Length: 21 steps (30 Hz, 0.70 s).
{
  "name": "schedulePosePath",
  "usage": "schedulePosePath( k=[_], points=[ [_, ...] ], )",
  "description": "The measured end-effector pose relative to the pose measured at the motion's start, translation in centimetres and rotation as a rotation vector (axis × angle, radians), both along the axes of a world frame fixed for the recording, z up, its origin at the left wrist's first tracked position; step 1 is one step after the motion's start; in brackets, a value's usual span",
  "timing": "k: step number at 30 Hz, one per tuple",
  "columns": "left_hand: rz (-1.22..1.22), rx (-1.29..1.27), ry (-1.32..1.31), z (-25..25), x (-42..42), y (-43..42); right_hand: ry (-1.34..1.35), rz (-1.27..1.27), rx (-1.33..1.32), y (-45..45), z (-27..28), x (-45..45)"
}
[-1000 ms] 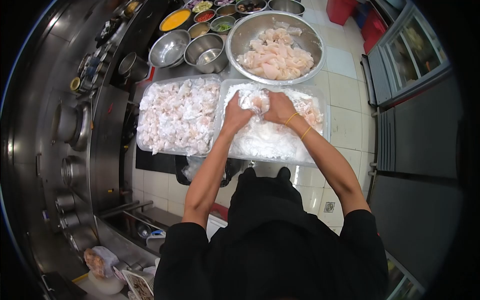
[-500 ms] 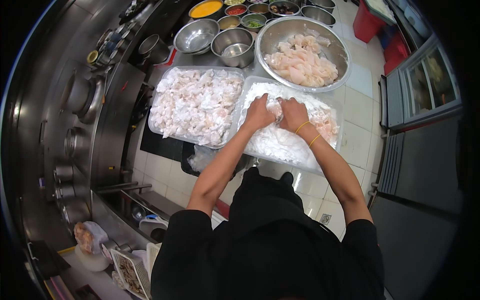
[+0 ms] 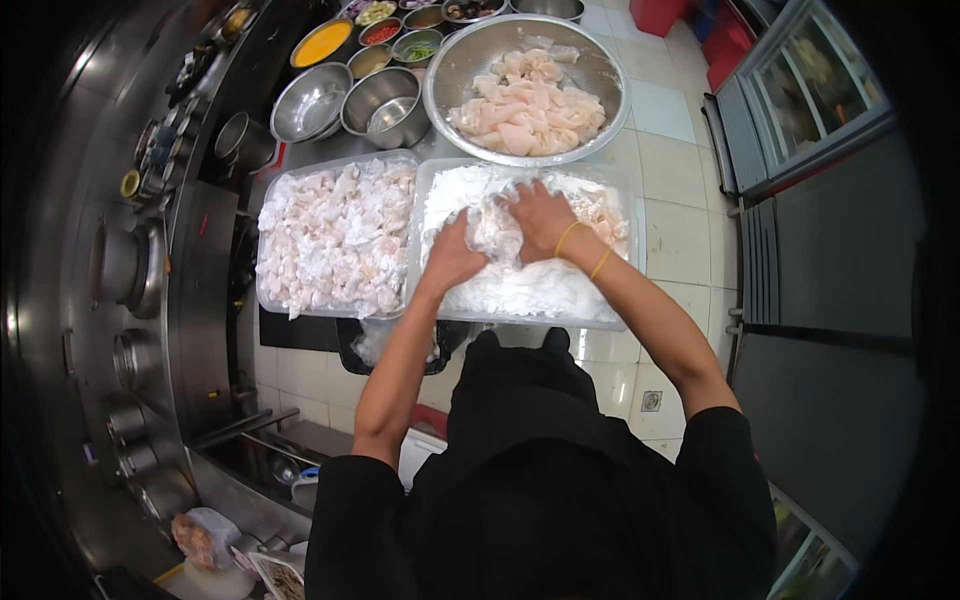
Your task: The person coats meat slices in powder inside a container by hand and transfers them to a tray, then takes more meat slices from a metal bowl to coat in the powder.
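Both hands are down in a clear plastic tray (image 3: 532,322) of white flour (image 3: 525,290). My left hand (image 3: 455,255) rests at the left of a flour-coated clump of raw meat (image 3: 496,232), thumb apart from the fingers. On the clump's other side, my right hand (image 3: 540,220) spreads its fingers against it, the tips dusted with flour. Neither hand is closed round the clump. Pinkish meat pieces (image 3: 603,222) lie in the tray right of my right hand. A second tray (image 3: 262,290) beside it is full of floured meat pieces (image 3: 335,235).
A large steel bowl (image 3: 612,125) with pale raw meat slices (image 3: 530,105) stands behind the flour tray. Two steel bowls (image 3: 385,108) sit left of it, below a pot of orange liquid (image 3: 322,44). A fridge (image 3: 810,100) stands at the right, a steel counter (image 3: 190,290) at the left.
The view has shifted, so the trays and bowls appear further left. My hands were close together with fingers curled on meat; now they are apart, fingers spread, with the floured clump between them.
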State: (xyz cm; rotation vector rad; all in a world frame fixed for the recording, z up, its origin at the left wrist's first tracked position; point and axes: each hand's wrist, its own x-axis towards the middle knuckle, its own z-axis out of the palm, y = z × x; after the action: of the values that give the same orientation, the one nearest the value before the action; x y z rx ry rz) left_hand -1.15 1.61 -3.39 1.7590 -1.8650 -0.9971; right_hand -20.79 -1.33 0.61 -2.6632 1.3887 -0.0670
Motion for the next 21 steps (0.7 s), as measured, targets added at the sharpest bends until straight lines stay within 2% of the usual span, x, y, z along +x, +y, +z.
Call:
schedulePosePath(
  k=[3,4,7,8,11,12,14,16,18,21],
  points=[
    [0.069,-0.136,-0.241,-0.7,-2.6,0.0,0.018,-0.028,0.136,-0.5,-1.5,1.8],
    [0.135,-0.151,-0.205,-0.7,-2.8,-0.7,-0.046,-0.039,0.166,-0.7,-1.0,2.0],
    [0.246,-0.076,0.280,1.1,-2.3,-2.0,-0.225,-0.085,0.238,-2.3,-2.0,2.4],
    [0.268,-0.157,0.462,-0.8,-1.7,-2.6,-0.392,-0.087,0.224,-2.8,-2.3,2.0],
    [0.270,-0.065,0.706,1.6,-0.8,-2.4,-0.439,-0.172,0.248,-2.8,-0.4,2.1],
    [0.281,-0.001,0.700,2.7,-0.6,-1.9,-0.356,-0.229,0.352,-2.4,1.9,1.9],
    [0.216,0.013,0.595,2.9,0.2,-1.2,-0.348,-0.149,0.308,-3.0,-0.2,0.9],
    [0.202,0.034,0.483,2.3,1.1,-0.6,-0.310,-0.098,0.293,-2.9,0.2,0.0],
    [0.161,-0.050,0.293,1.9,0.9,0.2,-0.236,-0.071,0.311,-2.2,1.0,-0.9],
    [0.041,-0.163,-0.005,1.9,-0.9,1.0,-0.035,-0.082,0.087,0.0,0.7,-0.5]
  ],
)
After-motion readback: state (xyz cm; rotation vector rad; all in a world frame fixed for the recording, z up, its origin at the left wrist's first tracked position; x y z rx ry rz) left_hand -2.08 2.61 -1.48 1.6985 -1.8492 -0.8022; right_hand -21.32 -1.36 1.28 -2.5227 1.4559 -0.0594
